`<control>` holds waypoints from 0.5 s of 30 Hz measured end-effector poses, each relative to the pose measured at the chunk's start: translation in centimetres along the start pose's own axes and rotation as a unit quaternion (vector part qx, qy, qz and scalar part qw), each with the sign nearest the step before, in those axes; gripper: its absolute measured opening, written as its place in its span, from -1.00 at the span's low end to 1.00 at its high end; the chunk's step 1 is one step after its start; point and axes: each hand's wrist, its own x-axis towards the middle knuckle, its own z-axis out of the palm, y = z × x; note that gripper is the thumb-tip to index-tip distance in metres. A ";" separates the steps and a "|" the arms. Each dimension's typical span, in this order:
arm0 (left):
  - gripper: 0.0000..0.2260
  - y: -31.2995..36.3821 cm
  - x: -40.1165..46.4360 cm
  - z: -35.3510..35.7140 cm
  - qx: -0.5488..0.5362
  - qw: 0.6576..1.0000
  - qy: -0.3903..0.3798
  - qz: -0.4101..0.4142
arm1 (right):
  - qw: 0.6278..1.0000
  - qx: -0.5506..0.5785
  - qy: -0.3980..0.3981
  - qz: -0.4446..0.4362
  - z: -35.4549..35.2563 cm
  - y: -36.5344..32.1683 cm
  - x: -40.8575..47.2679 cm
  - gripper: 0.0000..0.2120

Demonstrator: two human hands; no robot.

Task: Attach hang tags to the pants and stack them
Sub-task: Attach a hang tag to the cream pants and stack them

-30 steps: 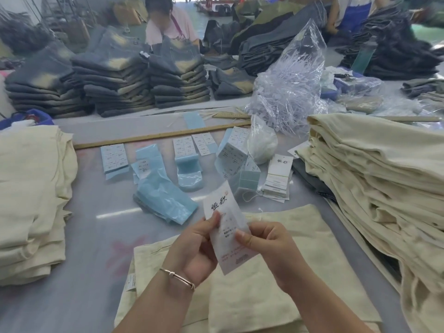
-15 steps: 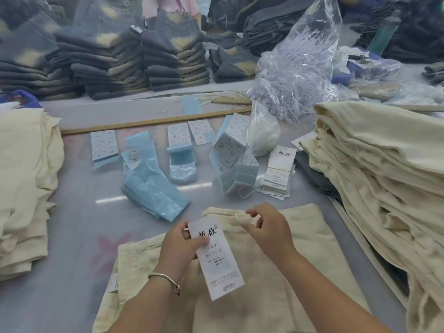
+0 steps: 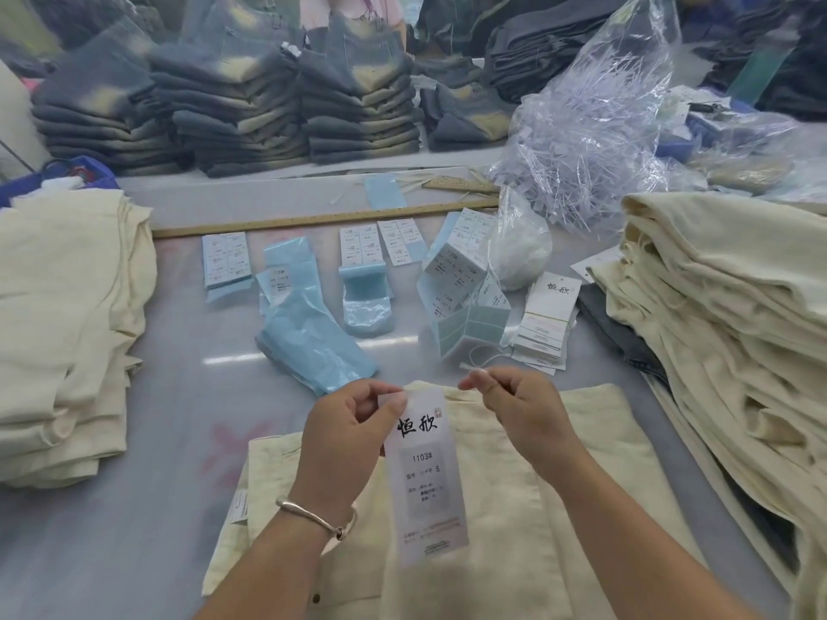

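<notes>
A folded cream pair of pants lies on the table in front of me. My left hand pinches the top of a white hang tag printed with black characters and "1103#"; the tag hangs down over the pants. My right hand is just right of the tag's top and pinches a thin white string between thumb and forefinger. More hang tags lie in a small pile behind my right hand.
Stacks of cream pants stand at the left and right. Blue sticker sheets and bags, a wooden ruler, a clear bag of white fasteners and dark jean stacks fill the far table. A person stands behind them.
The tag has come down from in front of me to hang over the pants. My right hand let go of the tag and now pinches the string near its top.
</notes>
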 end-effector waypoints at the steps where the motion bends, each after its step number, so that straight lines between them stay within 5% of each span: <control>1: -0.90 0.5 -0.3 -0.1 -0.001 1.000 -0.002 0.014 | 1.000 0.014 -0.008 -0.021 -0.1 -1.2 -0.9 -0.73; 9: -0.92 4.2 -3.7 -1.0 0.028 0.992 -0.006 0.126 | 0.989 -0.039 -0.101 -0.103 0.0 -7.8 -6.9 -0.72; 15: -0.91 5.8 -5.6 -2.1 0.040 0.981 0.018 0.188 | 0.986 -0.035 -0.058 -0.154 0.8 -10.5 -9.1 -0.87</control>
